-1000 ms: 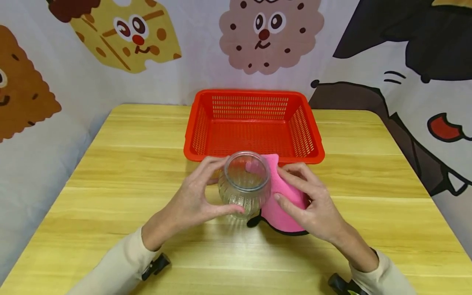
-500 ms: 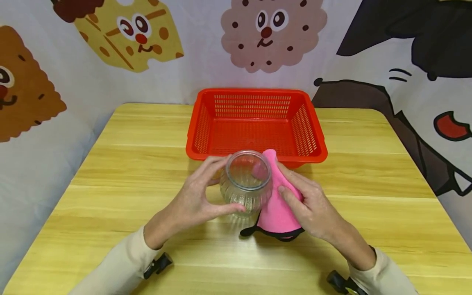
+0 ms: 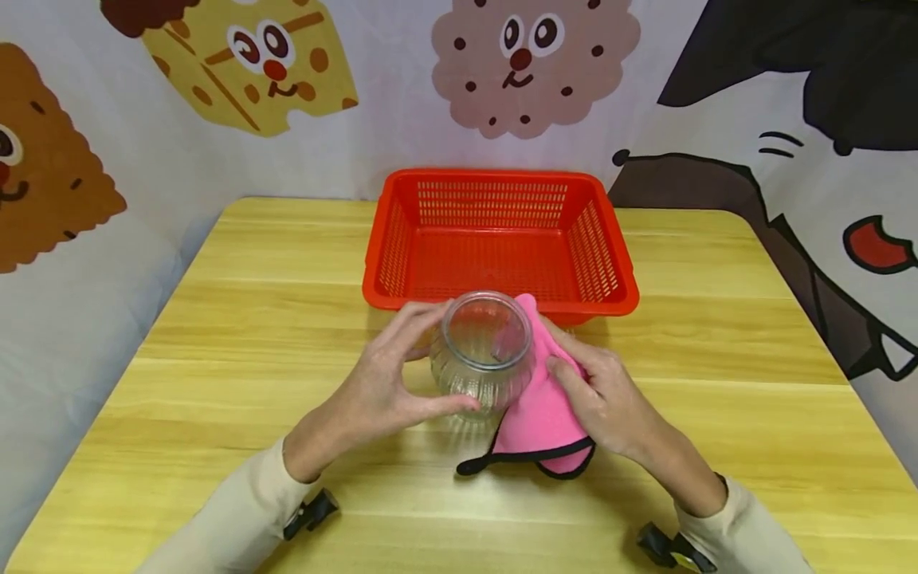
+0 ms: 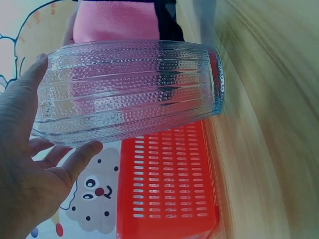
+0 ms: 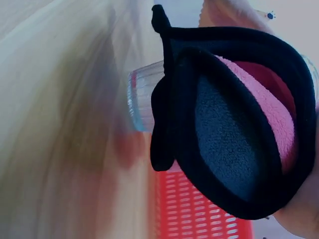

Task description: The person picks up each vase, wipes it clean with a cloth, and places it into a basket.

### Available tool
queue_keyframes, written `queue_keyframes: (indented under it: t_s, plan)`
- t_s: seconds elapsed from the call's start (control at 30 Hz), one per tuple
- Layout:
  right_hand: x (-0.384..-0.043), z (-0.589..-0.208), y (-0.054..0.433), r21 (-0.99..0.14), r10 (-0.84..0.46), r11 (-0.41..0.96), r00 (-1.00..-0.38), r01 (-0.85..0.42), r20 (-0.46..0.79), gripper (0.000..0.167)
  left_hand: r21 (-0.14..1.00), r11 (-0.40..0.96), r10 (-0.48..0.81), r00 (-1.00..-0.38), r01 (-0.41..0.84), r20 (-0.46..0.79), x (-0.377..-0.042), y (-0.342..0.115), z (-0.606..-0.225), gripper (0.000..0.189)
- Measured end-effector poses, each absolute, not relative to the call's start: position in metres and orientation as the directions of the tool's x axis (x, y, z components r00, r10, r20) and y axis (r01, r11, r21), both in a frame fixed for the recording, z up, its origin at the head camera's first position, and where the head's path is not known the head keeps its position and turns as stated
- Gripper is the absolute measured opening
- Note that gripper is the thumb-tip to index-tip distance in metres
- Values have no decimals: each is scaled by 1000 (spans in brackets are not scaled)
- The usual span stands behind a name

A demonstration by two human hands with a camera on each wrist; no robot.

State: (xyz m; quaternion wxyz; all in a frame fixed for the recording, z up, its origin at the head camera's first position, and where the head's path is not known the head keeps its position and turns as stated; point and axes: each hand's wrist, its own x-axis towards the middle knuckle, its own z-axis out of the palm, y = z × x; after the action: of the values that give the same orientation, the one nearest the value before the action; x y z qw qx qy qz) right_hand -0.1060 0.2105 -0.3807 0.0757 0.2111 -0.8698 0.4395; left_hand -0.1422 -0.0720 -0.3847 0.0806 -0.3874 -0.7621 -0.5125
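Observation:
A ribbed clear glass jar with a wide open mouth stands upright in the middle of the head view. My left hand holds it from the left, thumb in front and fingers round the back. Against the jar's other side lies a pink cloth with black edging, gripped between the thumb and fingers of my right hand. Its lower part hangs in folds, and the right wrist view shows a dark grey underside. In the left wrist view the pink shows through the bumpy glass.
Just behind the jar sits a red plastic basket with slotted walls, nothing inside it. Both stand on a wood-grain table. A cloth backdrop with cartoon figures rises beyond the table's back and sides.
My right hand's fingers have drawn in and bunched the cloth. The cloth's lower edge has swung toward me and folded, its black corner shifting left. The left hand still holds the jar.

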Motion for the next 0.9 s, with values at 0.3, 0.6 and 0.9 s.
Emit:
queue_keyframes:
  t_s: [0.3, 0.6, 0.9]
  plan:
    - [-110, -397, 212, -779, -282, 527, -935, -339, 216, 48, 725, 175, 512, -691, 666, 510, -142, -72, -385, 103]
    - [-112, -403, 213, -808, -304, 519, -943, -281, 133, 48, 725, 182, 512, -694, 664, 506, -141, -72, -384, 105]
    - [-116, -396, 220, -735, -393, 597, -916, -320, 79, 49, 734, 173, 513, -697, 657, 502, -139, -72, -383, 104]
